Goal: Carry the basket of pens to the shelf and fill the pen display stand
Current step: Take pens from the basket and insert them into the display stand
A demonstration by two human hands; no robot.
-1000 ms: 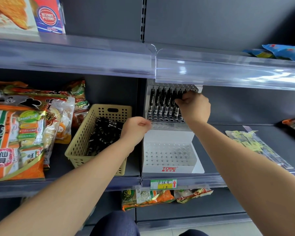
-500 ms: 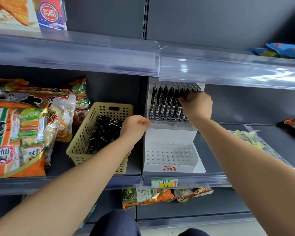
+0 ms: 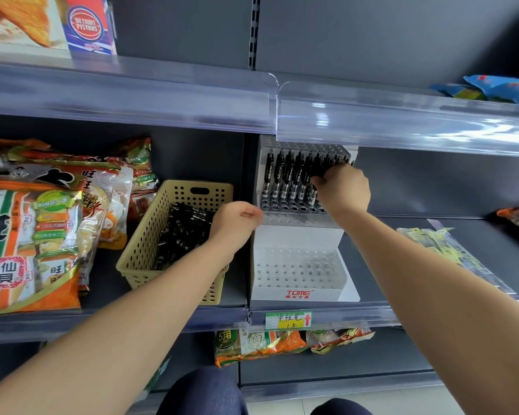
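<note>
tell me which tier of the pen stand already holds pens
The upper back tier: black pens stand there by the right hand; the lower front tier shows only empty holes.

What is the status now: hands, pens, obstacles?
Right hand grips pens at display stand top tier. Left hand curled at stand edge, hold unclear. Shelf lip overhangs stand.

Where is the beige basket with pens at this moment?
In the head view the basket stands on the middle shelf, left of centre, between the snack bags and the white pen display stand.
</note>
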